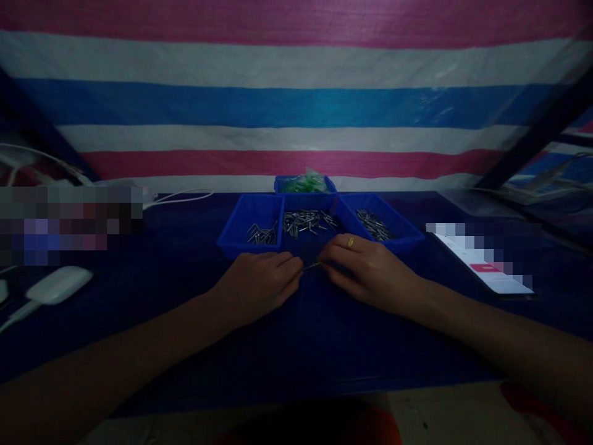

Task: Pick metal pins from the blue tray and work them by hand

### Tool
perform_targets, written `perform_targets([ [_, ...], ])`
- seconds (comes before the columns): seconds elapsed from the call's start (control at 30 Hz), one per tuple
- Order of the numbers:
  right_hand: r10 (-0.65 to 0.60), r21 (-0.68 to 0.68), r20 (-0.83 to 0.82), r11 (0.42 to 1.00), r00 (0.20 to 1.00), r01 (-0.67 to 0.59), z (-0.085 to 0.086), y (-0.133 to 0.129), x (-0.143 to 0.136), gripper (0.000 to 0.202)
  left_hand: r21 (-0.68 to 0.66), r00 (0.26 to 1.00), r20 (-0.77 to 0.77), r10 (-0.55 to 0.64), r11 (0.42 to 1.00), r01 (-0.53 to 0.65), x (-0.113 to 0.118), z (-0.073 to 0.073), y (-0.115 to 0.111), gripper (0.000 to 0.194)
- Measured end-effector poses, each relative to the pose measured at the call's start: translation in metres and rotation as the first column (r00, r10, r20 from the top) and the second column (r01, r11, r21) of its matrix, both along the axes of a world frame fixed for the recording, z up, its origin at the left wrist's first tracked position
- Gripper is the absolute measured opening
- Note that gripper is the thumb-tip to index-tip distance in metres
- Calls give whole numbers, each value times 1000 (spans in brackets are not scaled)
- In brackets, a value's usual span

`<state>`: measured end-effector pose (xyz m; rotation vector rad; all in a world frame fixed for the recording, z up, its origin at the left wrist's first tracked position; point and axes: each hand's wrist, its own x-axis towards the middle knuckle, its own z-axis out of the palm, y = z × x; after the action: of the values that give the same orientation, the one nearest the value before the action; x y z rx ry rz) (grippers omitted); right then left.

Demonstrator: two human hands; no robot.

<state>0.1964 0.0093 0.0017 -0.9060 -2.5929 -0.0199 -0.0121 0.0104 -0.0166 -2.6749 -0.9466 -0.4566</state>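
Note:
Both hands meet over the blue table, in front of the bins. A thin metal rod (pixel 309 266) spans the small gap between them. My left hand (pixel 262 281) is closed, its fingertips pinching the rod's left end. At the other end, my right hand (pixel 370 272), with a ring on one finger, pinches it between thumb and fingers. The right end looks yellowish, but dim light hides its detail. Just beyond the hands lies a loose pile of similar thin metal rods (pixel 303 222).
A left blue bin (pixel 227 232) and a right blue bin (pixel 407 232) hold more metal rods. Behind the pile, another blue bin (pixel 278 184) holds green pieces in clear plastic (pixel 309 181). A lit phone (pixel 500 281) lies at right, a white device (pixel 60 284) at left.

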Motion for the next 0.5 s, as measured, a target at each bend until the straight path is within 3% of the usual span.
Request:
perform_targets([
  [0.2,-17,-34,72,999,997,20,-5,4,1,15,111,992,78,-101,990,92,-2,1,-1,14],
  [0.5,76,-73,79,995,994,-70,-6,0,-2,16,115,968,102,-230,969,218,-1,2,-2,16],
])
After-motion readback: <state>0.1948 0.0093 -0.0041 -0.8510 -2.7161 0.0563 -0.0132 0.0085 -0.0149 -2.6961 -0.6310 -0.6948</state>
